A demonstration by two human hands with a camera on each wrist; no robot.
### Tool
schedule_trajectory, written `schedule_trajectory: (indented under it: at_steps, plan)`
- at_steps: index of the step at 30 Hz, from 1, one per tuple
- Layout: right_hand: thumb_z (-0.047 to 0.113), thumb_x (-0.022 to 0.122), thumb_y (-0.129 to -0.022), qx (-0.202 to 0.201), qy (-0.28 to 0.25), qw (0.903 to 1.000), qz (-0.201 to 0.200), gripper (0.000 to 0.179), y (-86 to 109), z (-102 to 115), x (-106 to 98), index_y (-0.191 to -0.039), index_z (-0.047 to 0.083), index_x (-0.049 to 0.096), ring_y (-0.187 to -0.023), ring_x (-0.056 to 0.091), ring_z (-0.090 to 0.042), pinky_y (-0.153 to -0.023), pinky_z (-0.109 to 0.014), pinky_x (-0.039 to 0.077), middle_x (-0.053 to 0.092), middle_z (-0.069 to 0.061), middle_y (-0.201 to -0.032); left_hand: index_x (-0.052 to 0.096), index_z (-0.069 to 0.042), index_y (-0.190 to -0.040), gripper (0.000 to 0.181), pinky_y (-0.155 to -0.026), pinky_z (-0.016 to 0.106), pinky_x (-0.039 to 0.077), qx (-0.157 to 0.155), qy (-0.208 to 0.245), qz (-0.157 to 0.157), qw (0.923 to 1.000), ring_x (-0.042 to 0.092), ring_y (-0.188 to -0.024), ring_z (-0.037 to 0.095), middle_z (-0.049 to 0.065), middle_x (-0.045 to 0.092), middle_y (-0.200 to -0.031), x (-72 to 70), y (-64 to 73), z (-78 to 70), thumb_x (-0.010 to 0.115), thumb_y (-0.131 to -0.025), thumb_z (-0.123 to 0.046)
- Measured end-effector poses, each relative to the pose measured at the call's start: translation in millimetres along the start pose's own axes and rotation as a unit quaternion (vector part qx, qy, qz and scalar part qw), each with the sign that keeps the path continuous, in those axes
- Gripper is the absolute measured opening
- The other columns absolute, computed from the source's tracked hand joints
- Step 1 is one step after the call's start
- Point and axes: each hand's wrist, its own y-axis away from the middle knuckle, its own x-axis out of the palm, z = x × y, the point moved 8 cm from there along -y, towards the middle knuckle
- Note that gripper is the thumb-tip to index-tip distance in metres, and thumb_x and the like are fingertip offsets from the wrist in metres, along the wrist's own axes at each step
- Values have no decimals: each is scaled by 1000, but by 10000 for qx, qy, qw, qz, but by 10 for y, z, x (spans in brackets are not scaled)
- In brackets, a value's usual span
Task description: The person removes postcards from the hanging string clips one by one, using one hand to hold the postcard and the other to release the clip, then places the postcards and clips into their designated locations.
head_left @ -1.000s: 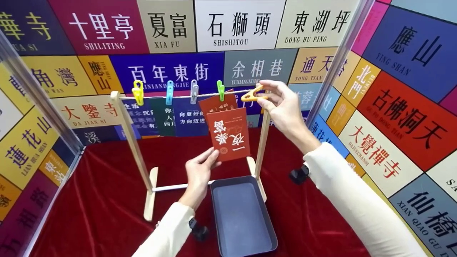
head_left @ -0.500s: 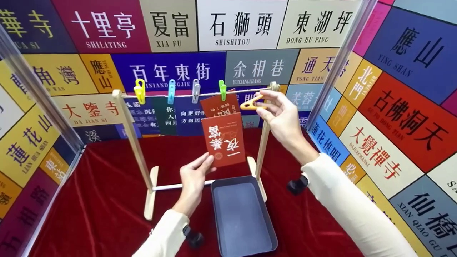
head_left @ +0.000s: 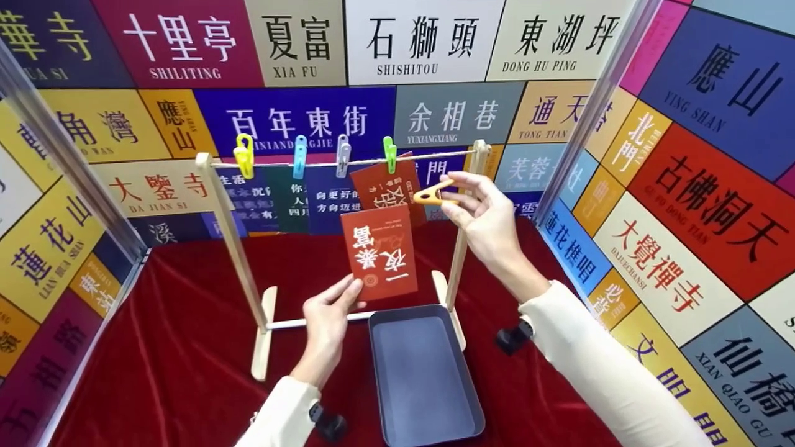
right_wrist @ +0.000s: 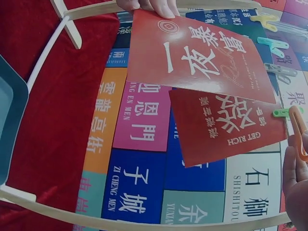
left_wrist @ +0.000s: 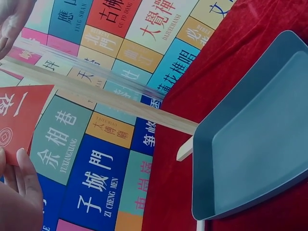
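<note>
Low in the middle of the head view, my left hand [head_left: 329, 313] pinches a red card [head_left: 380, 254] by its lower left corner; its white characters are upside down. My right hand [head_left: 487, 226] holds an orange clothespin [head_left: 428, 195] between thumb and fingers, up and to the right of that card and below the line. Behind hangs another red card [head_left: 377, 181], clipped to the line by a green clothespin [head_left: 390, 155]. In the right wrist view the held card [right_wrist: 192, 57] partly covers the hung red card [right_wrist: 226, 130].
A wooden rack [head_left: 230, 230] carries the string [head_left: 435, 155]. Yellow [head_left: 244, 156], blue [head_left: 300, 156] and grey [head_left: 343, 156] clothespins sit on it, with dark cards [head_left: 334, 198] hanging. A grey tray [head_left: 428, 379] lies on red cloth [head_left: 174, 347]. Sign-covered walls [head_left: 428, 37] surround it.
My left hand has carried the red card down and to the left, uncovering more of the hung card. My right hand has lowered the orange clothespin from line height to below the string.
</note>
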Motion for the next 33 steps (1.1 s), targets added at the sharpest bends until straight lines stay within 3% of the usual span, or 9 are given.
schedule_trajectory:
  at_steps: [8, 20, 28, 33]
  plan:
    - [-22, 62, -84, 52, -228, 9997, -7, 48, 85, -121, 25, -130, -9, 55, -101, 70, -11, -88, -21, 61, 63, -21, -129, 69, 7, -119, 33, -66, 18, 61, 135, -131, -173, 9997, 66, -55, 6, 24, 72, -113, -132, 36, 19, 75, -88, -5]
    - [-23, 63, -83, 204, -315, 9993, -62, 49, 213, -321, 1, -129, -10, 55, -103, 71, -16, -89, -22, 61, 64, -21, -129, 66, 11, -120, 35, -64, 22, 62, 57, 19, -313, 9995, 66, -68, 3, 8, 77, -96, -354, 80, 63, 74, -88, -2]
    - [-22, 62, -83, 315, -411, 9985, -159, 48, 308, -446, -10, -129, -12, 54, -98, 70, -9, -87, -19, 61, 65, -22, -127, 68, 8, -120, 35, -64, 20, 61, 114, -153, -373, 9991, 66, -62, 5, 11, 77, -102, -479, 138, 83, 75, -88, -5]
    - [-22, 62, -83, 387, -663, 9970, -116, 47, 356, -500, 15, -128, -12, 54, -98, 70, -10, -86, -19, 60, 70, -9, -120, 68, 10, -118, 33, -62, 21, 61, 175, -164, -514, 9984, 67, -57, 6, 13, 77, -101, -545, 165, 129, 75, -88, -3]
